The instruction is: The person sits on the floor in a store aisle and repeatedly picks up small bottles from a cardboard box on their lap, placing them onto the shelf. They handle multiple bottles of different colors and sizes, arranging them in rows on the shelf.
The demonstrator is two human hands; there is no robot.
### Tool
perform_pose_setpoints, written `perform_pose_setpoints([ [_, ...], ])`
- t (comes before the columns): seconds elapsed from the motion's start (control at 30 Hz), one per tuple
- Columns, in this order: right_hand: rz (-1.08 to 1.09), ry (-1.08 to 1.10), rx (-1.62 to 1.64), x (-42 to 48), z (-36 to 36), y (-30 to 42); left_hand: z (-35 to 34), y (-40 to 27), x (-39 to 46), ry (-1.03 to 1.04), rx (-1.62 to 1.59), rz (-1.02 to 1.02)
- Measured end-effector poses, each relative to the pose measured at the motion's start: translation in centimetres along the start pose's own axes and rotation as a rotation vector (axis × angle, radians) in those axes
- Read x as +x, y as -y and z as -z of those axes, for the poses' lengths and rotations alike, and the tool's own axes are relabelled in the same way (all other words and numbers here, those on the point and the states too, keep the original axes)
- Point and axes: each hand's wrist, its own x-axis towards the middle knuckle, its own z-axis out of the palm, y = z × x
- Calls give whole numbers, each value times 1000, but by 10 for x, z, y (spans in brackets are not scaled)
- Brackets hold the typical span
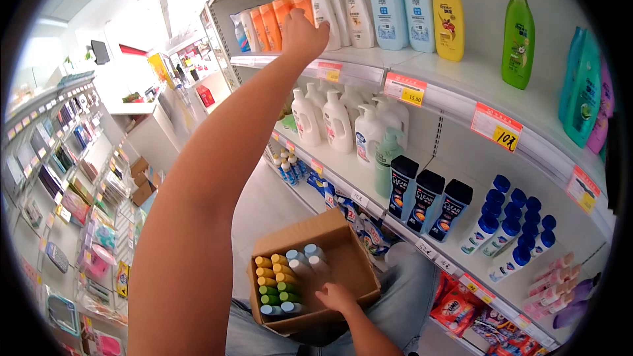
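Observation:
My left hand (305,37) reaches to the upper shelf, its fingers at the orange bottles (269,22) and its thumb beside a white bottle (324,15); whether it grips one is hidden. Below, an open cardboard box (346,252) rests by my legs. In its left part stand bottles with yellow caps (280,259), green caps (269,299), light blue caps (271,310) and white caps (319,263). My right hand (339,297) is over the box's near right part, fingers partly curled; blur hides whether it holds anything.
Light blue bottles (389,12), a yellow bottle (449,20) and a green bottle (518,42) share the upper shelf. White pump bottles (338,121) and black-capped shampoo bottles (424,202) stand on the shelf below. Detergent bags (455,309) lie low at right. Another shelf rack (64,91) runs along the left.

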Motion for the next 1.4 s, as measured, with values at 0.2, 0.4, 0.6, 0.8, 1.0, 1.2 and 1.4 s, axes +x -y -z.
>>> perform_pose_setpoints([
  [0.2, -77, -33, 67, 6, 1, -4, -30, -14, 41, 101, 0, 268],
  [0.4, -149, -39, 93, 2, 5, 3, -36, -5, 56, 265, 91, 348],
  [0.6, -129, -35, 36, 4, 5, 2, -39, -8, 46, 220, 15, 347],
  [0.8, -142, -34, 10, -2, 13, 9, -40, -15, 37, 183, -8, 329],
  [1.0, -155, 30, 25, -1, 12, 12, -38, -17, 48, 77, -27, 325],
  [1.2, -159, -4, 87, 3, 9, 5, -46, -12, 59, 23, -90, 294],
  [1.4, -153, -20, 151, 14, -1, -5, -37, -8, 66, 14, -205, 152],
])
